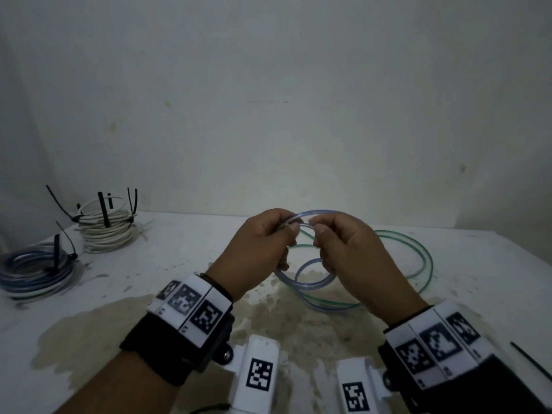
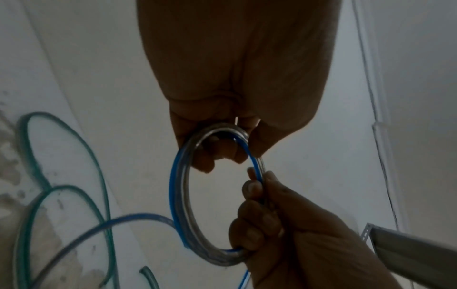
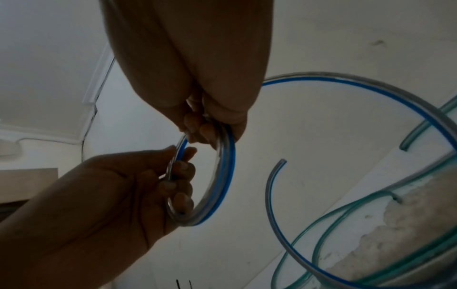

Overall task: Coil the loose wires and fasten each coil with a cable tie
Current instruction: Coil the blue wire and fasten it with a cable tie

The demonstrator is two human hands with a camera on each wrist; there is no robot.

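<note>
White tabletop [image 1: 185, 264] w/ a worn tan patch at the near middle, pushed against a stained white wall [image 1: 268, 100]. Left hand [image 1: 263, 246] & right hand [image 1: 349, 252] both pinch the small blue-striped clear wire coil [image 1: 310, 282], held above the table centre, ring roughly upright, prob. two turns. Its tail drops to the table among loose green-tinted wire loops [image 1: 418, 255] on the right. Tied white coil [image 1: 107, 231] & tied blue coil [image 1: 35, 270] sit far left; a black cable tie [image 1: 531, 363] lies near the right edge.
</note>
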